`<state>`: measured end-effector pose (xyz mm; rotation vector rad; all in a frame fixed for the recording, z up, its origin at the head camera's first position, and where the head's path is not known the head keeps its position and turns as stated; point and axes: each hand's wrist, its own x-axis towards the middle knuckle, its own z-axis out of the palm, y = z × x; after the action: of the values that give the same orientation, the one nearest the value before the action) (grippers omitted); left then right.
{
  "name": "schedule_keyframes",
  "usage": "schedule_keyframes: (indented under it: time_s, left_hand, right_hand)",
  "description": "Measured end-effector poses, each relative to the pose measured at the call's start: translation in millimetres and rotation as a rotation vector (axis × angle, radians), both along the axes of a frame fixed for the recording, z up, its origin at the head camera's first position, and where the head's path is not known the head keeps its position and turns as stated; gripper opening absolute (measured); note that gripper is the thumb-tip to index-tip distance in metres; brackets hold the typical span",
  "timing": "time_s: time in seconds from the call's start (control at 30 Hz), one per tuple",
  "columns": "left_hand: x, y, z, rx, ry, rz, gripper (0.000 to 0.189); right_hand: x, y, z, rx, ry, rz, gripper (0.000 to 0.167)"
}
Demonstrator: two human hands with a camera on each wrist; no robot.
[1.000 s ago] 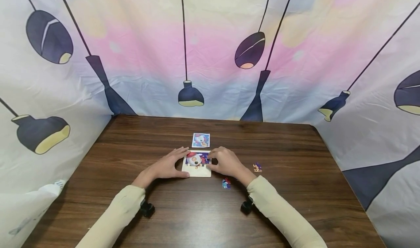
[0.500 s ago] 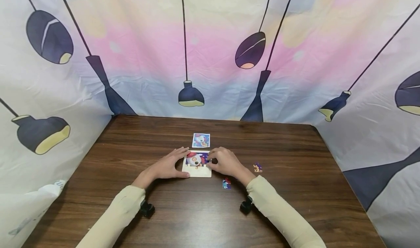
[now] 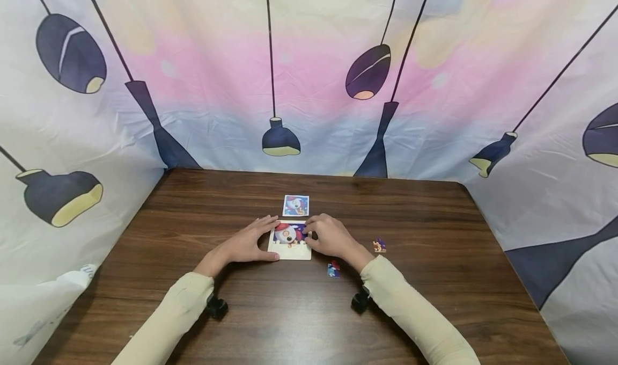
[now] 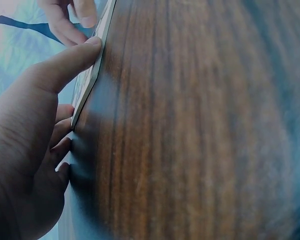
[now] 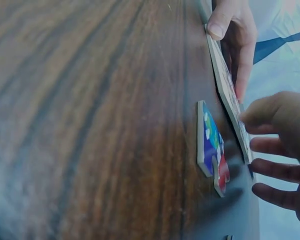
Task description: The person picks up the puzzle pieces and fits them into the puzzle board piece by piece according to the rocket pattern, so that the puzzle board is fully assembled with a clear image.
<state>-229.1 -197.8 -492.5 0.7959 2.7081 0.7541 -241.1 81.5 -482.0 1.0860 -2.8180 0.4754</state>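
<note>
A jigsaw puzzle board [image 3: 295,253] lies on the table, its upper half filled with a red, white and purple picture and its lower part bare. My left hand [image 3: 246,244] holds the board's left side, thumb on the near corner and fingers at the far one. At the board's right edge, my right hand [image 3: 330,238] has thumb and fingers bent over a purple puzzle piece [image 3: 306,235], mostly covered by the fingertips. Close to the right wrist lies a loose blue-and-red puzzle piece [image 3: 333,269], seen also in the right wrist view as a puzzle piece [image 5: 210,145] beside the board.
Behind the board is a small picture card [image 3: 296,205] with a similar design. Another loose puzzle piece [image 3: 379,245], purple and orange, lies to the right of the right hand. The dark wooden table [image 3: 280,322] meets a printed curtain [image 3: 217,86] at the back and sides.
My right fingertips have shifted slightly up and left over the purple area of the board. The left hand and the loose pieces stay in place.
</note>
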Motion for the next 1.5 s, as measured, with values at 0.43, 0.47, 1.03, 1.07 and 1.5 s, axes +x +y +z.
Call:
schedule_keyframes:
  time_s: [0.43, 0.47, 1.03, 1.07, 1.5]
  left_hand:
    - [0.8, 0.1, 0.4, -0.005, -0.012, 0.007, 0.101]
    - [0.6, 0.0, 0.4, -0.005, -0.013, 0.008, 0.101]
    - [0.0, 0.6, 0.2, -0.014, 0.002, 0.015, 0.104]
    - [0.1, 0.4, -0.3, -0.012, 0.002, 0.015, 0.104]
    - [1.1, -0.6, 0.7, -0.003, 0.001, 0.017, 0.103]
  right_hand:
    - [-1.5, -7.0, -5.9, 0.007, 0.026, 0.008, 0.029]
    - [-1.9, -7.5, -5.6, 0.006, 0.028, 0.008, 0.028]
    - [22.1, 34.5, 5.0, -0.136, 0.013, 0.058, 0.024]
    - [25.3, 38.7, 5.9, -0.142, 0.011, 0.062, 0.025]
    - [57.6, 82.0, -2.8, -0.139, 0.051, 0.039, 0.03]
